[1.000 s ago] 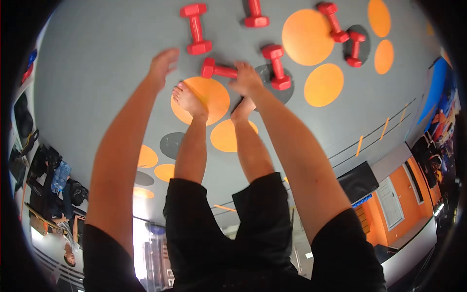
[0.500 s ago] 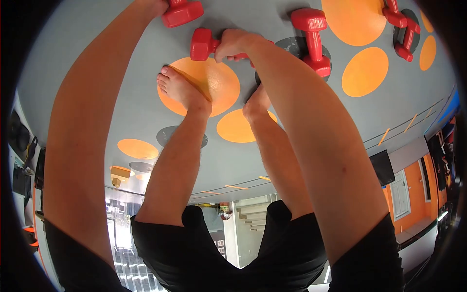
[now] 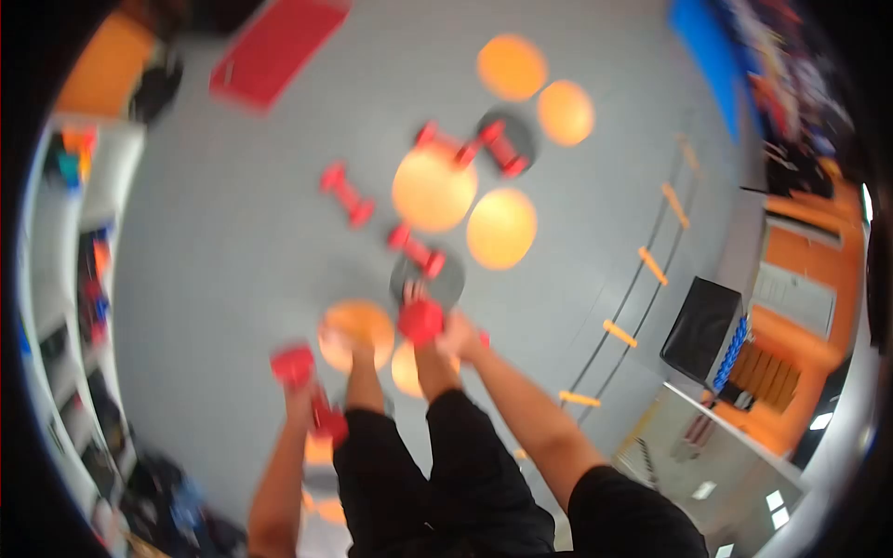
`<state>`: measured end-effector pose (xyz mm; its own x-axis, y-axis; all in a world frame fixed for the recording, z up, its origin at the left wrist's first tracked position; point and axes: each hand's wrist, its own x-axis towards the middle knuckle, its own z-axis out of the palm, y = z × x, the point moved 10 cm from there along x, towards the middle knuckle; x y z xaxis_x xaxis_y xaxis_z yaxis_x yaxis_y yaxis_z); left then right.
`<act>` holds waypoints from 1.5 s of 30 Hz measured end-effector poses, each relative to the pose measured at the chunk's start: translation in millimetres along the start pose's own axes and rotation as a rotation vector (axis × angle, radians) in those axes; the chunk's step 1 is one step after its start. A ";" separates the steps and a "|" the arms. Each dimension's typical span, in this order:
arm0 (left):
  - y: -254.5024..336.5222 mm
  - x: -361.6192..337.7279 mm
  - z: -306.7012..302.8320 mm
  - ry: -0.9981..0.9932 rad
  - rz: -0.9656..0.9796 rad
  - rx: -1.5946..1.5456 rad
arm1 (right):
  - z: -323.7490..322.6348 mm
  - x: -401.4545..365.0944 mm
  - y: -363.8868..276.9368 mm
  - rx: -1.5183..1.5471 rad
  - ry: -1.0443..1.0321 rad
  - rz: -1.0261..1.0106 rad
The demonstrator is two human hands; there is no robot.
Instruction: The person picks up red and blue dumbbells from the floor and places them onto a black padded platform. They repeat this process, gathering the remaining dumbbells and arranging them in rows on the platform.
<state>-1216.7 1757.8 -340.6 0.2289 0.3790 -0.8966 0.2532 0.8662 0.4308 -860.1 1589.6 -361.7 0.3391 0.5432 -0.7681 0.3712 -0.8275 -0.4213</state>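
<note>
My left hand is closed around the handle of a red dumbbell, whose two heads stick out on either side of the fist. On the other side, my right hand grips a second red dumbbell; one head faces the camera and the other is mostly hidden behind the hand. Both weights are held off the floor, in front of my legs, and look smeared by motion. Ahead of my feet lie more red dumbbells, among them one on a dark disc and one on the bare grey floor.
Two more dumbbells lie further off, one on a black disc. Orange discs mark the floor. An agility ladder runs along the right, beside a black box. A red mat lies at the far left; shelves line the left side.
I have risen from a deep bend, so the floor looks further away and more of the room shows. Both hands have come up from the floor with a dumbbell each.
</note>
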 end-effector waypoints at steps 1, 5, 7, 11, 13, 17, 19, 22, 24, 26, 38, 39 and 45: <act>8.0 -45.7 11.4 -0.062 -0.055 -0.018 | -47.8 -56.1 -15.8 0.092 0.051 -0.058; 87.4 -220.8 109.6 -0.256 0.114 0.230 | -157.2 -242.5 -24.9 0.718 0.261 -0.293; 80.5 -256.5 147.8 -0.386 0.128 0.379 | -166.1 -291.7 17.5 0.763 0.285 -0.189; 70.7 -299.6 243.7 -0.451 0.224 0.525 | -185.2 -364.1 67.1 1.170 0.326 -0.338; 69.5 -342.2 312.8 -0.470 0.367 0.487 | -201.0 -412.2 91.8 1.365 0.310 -0.339; 13.8 -352.7 430.2 -0.556 0.431 0.545 | -201.2 -442.8 185.7 1.520 0.387 -0.536; -21.3 -372.9 508.7 -0.677 0.354 0.628 | -209.3 -473.8 228.6 1.595 0.439 -0.527; -74.1 -404.1 613.2 -0.863 0.253 0.732 | -233.0 -530.6 299.0 1.758 0.638 -0.520; -105.8 -420.3 675.1 -0.980 0.200 0.798 | -242.2 -566.2 345.5 1.832 0.753 -0.525; -134.0 -427.7 738.5 -1.097 0.173 0.856 | -247.8 -590.1 391.3 1.926 0.874 -0.570; -340.8 -502.4 1101.7 -1.525 -0.067 1.154 | -285.3 -771.6 614.4 2.124 1.780 -0.388; -353.3 -514.0 1122.8 -1.557 -0.115 1.193 | -294.2 -784.7 623.3 2.085 1.863 -0.373; -448.8 -562.8 1266.1 -1.635 -0.284 1.291 | -352.4 -832.2 723.1 2.022 2.246 -0.376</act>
<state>-269.1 743.4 100.2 0.3146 -0.8785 -0.3597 0.6108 -0.1027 0.7851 -569.2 589.4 142.8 0.5219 -0.8281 -0.2048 0.4703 0.4796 -0.7408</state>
